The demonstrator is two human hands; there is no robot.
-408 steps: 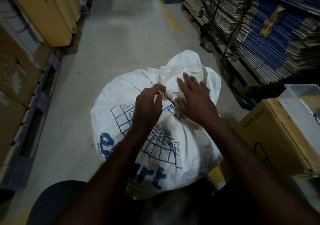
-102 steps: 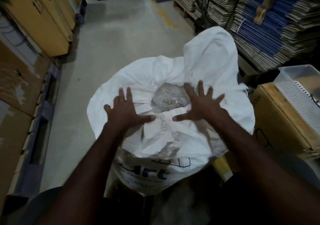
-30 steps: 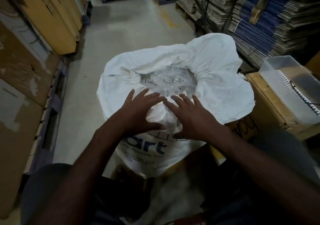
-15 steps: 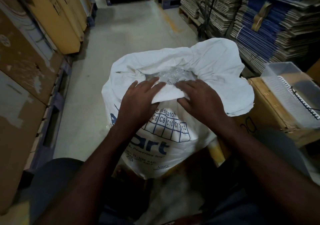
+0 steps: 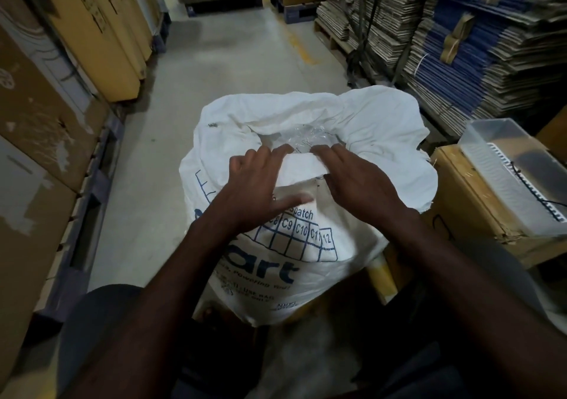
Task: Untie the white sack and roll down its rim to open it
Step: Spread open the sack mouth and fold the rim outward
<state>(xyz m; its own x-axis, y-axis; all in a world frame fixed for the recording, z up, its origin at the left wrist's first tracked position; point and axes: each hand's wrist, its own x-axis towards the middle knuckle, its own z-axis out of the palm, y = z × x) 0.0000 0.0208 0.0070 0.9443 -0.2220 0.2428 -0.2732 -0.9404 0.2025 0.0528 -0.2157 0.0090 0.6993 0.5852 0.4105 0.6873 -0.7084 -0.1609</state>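
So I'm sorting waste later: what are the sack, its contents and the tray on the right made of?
Sack: likely woven plastic, matte white, blue print, frayed edge. Contents: clear crinkly film, probably plastic; glossy glints. Tray: translucent rigid plastic, frosted look.

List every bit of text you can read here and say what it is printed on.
"spatch", partly hidden by the left hand: white sack.
"C9 C10 C11 12": grid on the sack.
"art": large blue letters on the sack.
Small print below "art": too blurred.
Markings on the cardboard boxes: unreadable.
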